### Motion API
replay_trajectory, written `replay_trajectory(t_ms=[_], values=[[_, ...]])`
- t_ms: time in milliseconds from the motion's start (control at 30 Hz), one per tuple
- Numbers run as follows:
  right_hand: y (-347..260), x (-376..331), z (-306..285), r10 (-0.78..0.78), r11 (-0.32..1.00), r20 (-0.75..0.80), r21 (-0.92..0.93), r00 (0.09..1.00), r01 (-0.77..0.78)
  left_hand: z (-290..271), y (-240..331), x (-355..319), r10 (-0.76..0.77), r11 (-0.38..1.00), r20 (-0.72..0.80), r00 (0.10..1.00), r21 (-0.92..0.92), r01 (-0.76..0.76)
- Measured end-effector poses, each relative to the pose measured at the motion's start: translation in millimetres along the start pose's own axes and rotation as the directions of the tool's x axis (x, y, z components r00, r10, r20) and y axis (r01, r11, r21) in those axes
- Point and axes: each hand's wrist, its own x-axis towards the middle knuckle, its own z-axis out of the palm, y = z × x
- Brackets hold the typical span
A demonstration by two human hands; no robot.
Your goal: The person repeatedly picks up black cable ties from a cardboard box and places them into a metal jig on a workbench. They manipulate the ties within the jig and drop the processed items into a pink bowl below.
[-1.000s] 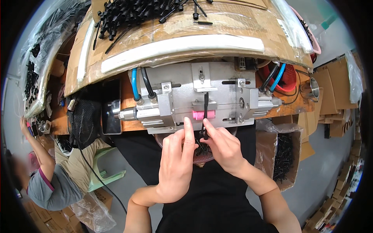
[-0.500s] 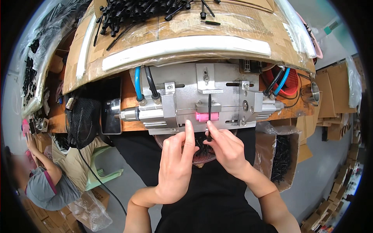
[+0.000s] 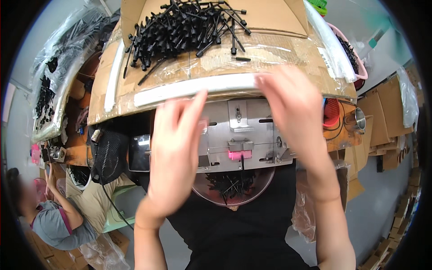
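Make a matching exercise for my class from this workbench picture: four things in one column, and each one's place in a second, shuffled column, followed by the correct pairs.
Things
1. pile of black plastic stems
2. pink block
3. clear round dish
4. steel cup

Places
A. at the front edge of the metal fixture, in the middle
B. on the cardboard-covered top, at the far side
C. at the right end of the bench, beyond the right hand
D. under the fixture, against the person's black shirt

Pairs: 1-B, 2-A, 3-D, 4-C
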Motion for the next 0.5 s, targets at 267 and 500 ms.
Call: replay_trajectory(t_ms=[267, 500], values=[[60.6, 40.3, 20.0, -0.011, 0.999, 0.213, 0.042, 0.977, 0.002, 51.1, -47.1, 135.2, 0.143, 0.883, 0.104, 0.984, 0.435, -0.174], [91.1, 23.3, -17.6, 0.150, 0.961, 0.240, 0.193, 0.959, -0.198, 53.1, -29.3, 124.4, 0.228, 0.946, 0.182, 0.957, 0.191, -0.262]])
